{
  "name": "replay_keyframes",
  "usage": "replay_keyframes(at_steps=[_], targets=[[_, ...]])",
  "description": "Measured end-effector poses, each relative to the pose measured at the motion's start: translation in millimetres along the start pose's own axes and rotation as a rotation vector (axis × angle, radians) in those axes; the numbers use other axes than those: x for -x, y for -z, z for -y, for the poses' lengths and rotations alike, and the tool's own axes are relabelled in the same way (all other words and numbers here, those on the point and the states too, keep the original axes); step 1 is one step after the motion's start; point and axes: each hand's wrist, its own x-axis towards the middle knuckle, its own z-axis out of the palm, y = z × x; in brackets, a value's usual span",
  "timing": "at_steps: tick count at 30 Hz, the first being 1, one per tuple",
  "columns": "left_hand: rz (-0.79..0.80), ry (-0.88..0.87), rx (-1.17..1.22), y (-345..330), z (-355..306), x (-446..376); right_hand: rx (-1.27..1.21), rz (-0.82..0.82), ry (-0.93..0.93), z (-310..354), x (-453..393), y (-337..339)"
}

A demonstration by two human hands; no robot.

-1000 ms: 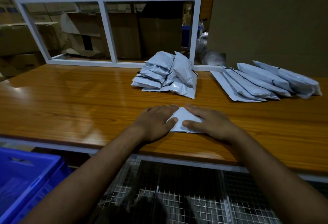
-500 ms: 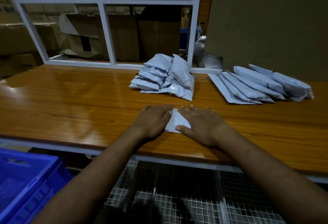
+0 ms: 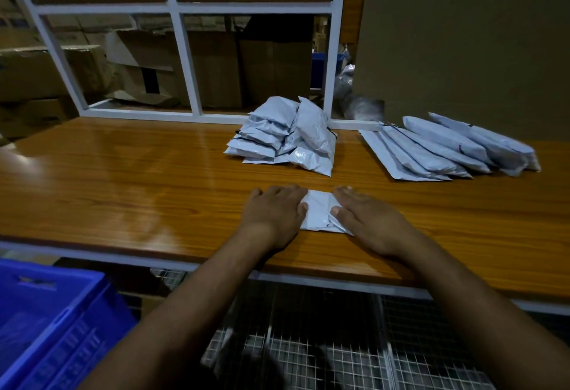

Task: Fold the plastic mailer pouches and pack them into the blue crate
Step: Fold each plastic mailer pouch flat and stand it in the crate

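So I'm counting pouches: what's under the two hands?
One folded pouch on the table, pressed by left hand and right hand. Its ends are covered; any second pouch beneath can't be seen.

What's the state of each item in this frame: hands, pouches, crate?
left hand: flat, pressing the folded pouch
right hand: flat, pressing the folded pouch
folded pouch: folded, pinned on table
folded pile: heaped at table's back
unfolded pouches: flat, fanned, overlapping
blue crate: below table edge, contents unclear
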Motion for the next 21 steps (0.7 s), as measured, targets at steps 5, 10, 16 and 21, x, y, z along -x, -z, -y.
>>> replay_keyframes(at_steps=[5, 10, 16, 21], targets=[[-0.083, -0.036, -0.202, -1.0, -8.1, 1.4, 0.203, -0.072, 0.011, 13.9, -4.3, -4.2], [-0.123, -0.066, -0.141, 1.3, -7.4, -2.4, 0.403, -0.038, -0.028, 21.8, -6.8, -3.5], [-0.107, -0.079, 0.122, -7.6, -16.4, 0.9, 0.112, -0.039, 0.002, 11.6, -4.2, -9.8], [-0.04, -0.061, -0.011, -1.0, -23.2, -2.1, 0.016, -0.084, 0.016, -6.4, 8.0, -3.0]])
